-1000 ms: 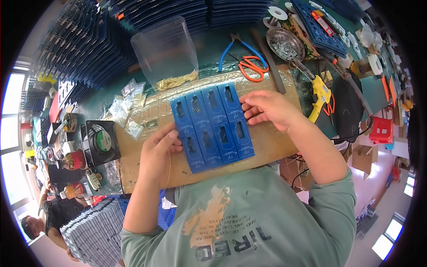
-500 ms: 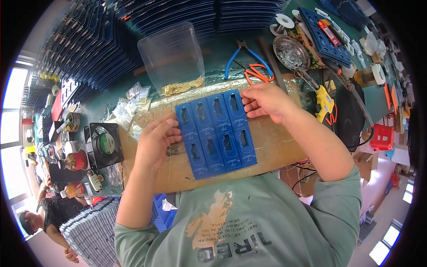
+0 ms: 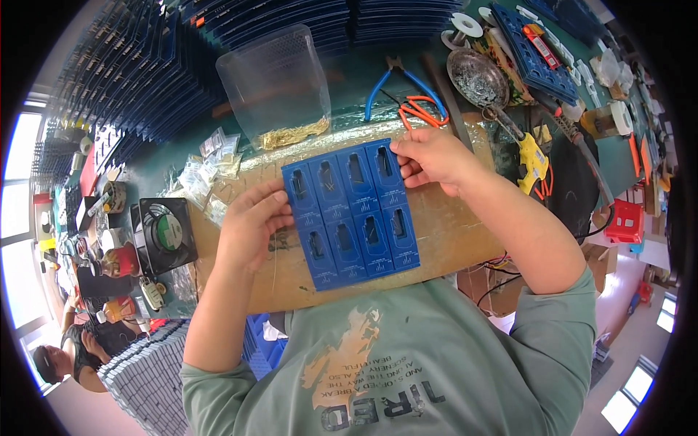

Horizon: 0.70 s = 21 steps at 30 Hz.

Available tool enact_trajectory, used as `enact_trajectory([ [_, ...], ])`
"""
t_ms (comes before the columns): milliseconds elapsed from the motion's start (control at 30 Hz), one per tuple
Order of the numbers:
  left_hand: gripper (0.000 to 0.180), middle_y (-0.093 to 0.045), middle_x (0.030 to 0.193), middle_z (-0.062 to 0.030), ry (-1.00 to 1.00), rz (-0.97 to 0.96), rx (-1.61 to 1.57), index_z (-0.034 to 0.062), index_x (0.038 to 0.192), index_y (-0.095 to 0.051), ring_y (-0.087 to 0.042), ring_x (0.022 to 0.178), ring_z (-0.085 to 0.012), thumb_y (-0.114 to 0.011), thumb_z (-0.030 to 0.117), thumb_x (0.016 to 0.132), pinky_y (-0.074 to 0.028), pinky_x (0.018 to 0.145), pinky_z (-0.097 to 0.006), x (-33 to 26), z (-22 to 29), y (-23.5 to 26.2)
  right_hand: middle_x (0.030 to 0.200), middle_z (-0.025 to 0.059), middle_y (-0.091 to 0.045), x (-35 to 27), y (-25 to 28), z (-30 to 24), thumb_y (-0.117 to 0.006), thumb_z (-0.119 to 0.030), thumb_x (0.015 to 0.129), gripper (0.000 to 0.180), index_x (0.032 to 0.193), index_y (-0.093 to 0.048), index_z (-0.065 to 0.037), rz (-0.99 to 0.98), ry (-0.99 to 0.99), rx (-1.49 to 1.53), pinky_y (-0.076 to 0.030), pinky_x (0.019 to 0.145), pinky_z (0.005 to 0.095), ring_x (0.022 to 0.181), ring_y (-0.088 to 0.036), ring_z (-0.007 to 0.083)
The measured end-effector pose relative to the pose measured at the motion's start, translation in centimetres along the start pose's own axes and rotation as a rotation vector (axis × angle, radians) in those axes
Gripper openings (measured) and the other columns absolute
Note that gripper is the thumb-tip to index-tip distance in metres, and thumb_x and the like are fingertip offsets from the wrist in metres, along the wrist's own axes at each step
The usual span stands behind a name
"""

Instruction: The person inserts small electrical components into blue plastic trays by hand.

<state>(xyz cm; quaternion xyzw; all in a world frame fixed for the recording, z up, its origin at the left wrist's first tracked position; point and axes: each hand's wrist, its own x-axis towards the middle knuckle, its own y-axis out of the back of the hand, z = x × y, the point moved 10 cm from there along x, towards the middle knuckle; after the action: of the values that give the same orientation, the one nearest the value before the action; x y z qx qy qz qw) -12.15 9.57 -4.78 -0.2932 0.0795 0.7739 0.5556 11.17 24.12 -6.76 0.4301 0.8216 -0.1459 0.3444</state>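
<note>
A blue circuit board panel [image 3: 340,209] lies over the brown work board in front of me, slightly turned. It has two rows of slotted sections, and thin wire-like pieces show in some of the slots. My left hand [image 3: 251,221] pinches its left edge near the upper corner, thumb on top and fingers curled. The upper right corner is between the thumb and fingers of my right hand [image 3: 440,160]. Beyond the panel stands a clear plastic box [image 3: 280,87] with gold-coloured thin pins [image 3: 294,134] at its bottom.
Blue-handled pliers [image 3: 378,94] and orange-handled cutters [image 3: 422,112] lie beyond my right hand. A dirty metal ladle [image 3: 478,78] and a yellow tool [image 3: 533,163] sit right. Small bags [image 3: 207,171] and a black fan [image 3: 163,234] are left. Stacked blue panels [image 3: 283,18] line the back.
The panel and both hands sit slightly further left and up in view, and the panel is turned a little. At the far left, another person's arm has moved up to their body.
</note>
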Motion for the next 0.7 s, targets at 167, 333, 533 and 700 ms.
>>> enact_trajectory([
  [167, 0.029, -0.066, 0.096, -0.0049, 0.02, -0.026, 0.008, -0.0046, 0.119, -0.06, -0.06, 0.08, -0.0121, -0.055, 0.009, 0.095, -0.051, 0.077, -0.026, 0.3, -0.2, -0.3, 0.082, -0.0006, -0.057, -0.5, -0.1, 0.0, -0.062, -0.027, 0.096, 0.019, 0.094, -0.06, -0.008, 0.0, 0.006, 0.02, -0.055, 0.063, 0.0284, 0.072, -0.058, 0.0106],
  [333, 0.027, -0.064, 0.093, -0.0057, 0.117, -0.003, 0.065, -0.0055, 0.116, -0.058, -0.06, 0.079, -0.013, -0.059, 0.009, 0.094, -0.054, 0.071, -0.027, -1.1, -2.5, 0.4, 0.085, 0.0, -0.057, -2.4, -0.7, 1.8, -0.059, -0.028, 0.098, 0.021, 0.097, -0.06, -0.007, -0.038, 0.006, -0.009, -0.055, 0.062, 0.0269, 0.073, -0.058, 0.0103],
  [533, 0.025, -0.062, 0.09, -0.0081, 0.208, 0.062, 0.114, -0.006, 0.115, -0.055, -0.061, 0.074, -0.0141, -0.058, 0.006, 0.094, -0.055, 0.068, -0.027, -4.2, -4.3, 0.3, 0.084, 0.0009, -0.059, -5.4, -1.1, 5.7, -0.058, -0.025, 0.098, 0.019, 0.099, -0.059, -0.006, -0.069, -0.054, 0.027, -0.054, 0.062, 0.025, 0.071, -0.06, 0.0107],
  [700, 0.021, -0.062, 0.089, -0.0089, 0.203, 0.06, 0.109, -0.0059, 0.112, -0.054, -0.061, 0.071, -0.0143, -0.058, 0.003, 0.093, -0.054, 0.067, -0.027, -4.2, -4.6, 0.4, 0.083, 0.0009, -0.06, -5.4, -1.3, 6.1, -0.058, -0.021, 0.098, 0.016, 0.1, -0.06, -0.005, -0.074, -0.018, 0.061, -0.053, 0.062, 0.0245, 0.07, -0.06, 0.0106],
])
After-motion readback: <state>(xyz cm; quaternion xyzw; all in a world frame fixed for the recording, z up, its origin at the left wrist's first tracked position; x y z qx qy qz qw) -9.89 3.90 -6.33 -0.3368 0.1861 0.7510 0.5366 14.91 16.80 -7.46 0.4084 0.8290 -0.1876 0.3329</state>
